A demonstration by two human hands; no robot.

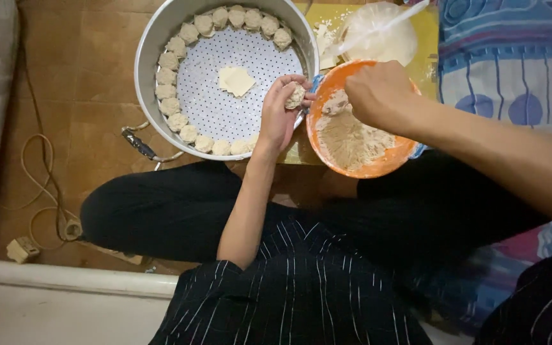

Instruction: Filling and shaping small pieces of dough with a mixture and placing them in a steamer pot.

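My left hand (279, 115) is closed around a small filled dumpling (296, 96), held over the near right rim of a round metal steamer tray (150, 48). Several finished dumplings line the tray's perforated white plate along its edge, and a flat wrapper (236, 80) lies in the middle. My right hand (378, 92) is closed over the orange bowl (378, 167), fingers down in the beige filling (352, 140); whatever tool it may hold is hidden.
A stack of pale wrappers in clear plastic (381, 32) lies on a yellow board behind the bowl. Cables and a plug (20, 249) trail over the brown tiled floor at left. Patterned blue bedding (512, 57) is at right. My crossed legs are below.
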